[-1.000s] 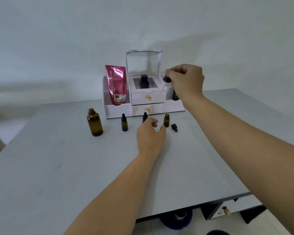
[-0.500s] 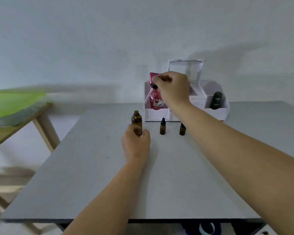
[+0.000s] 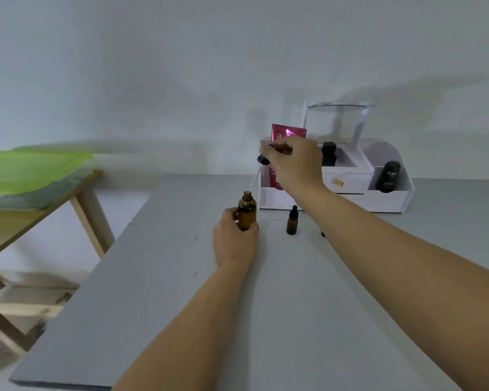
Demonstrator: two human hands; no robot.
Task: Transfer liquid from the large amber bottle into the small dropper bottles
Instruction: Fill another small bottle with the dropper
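Upright, amber bottle (image 3: 247, 211) in left grip (image 3: 233, 239), dropper (image 3: 260, 160) (right grip (image 3: 294, 163)) just above.

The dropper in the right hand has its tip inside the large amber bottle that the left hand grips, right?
No. In the head view the dropper hangs just above the open mouth of the large amber bottle, not inside it; the right hand pinches it, the left hand grips the bottle.

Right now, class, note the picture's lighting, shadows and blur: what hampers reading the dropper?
Head view: dim, flat light; the organizer throws a soft shadow on the wall; frame slightly soft; the clear dropper nearly fades against that pale wall.
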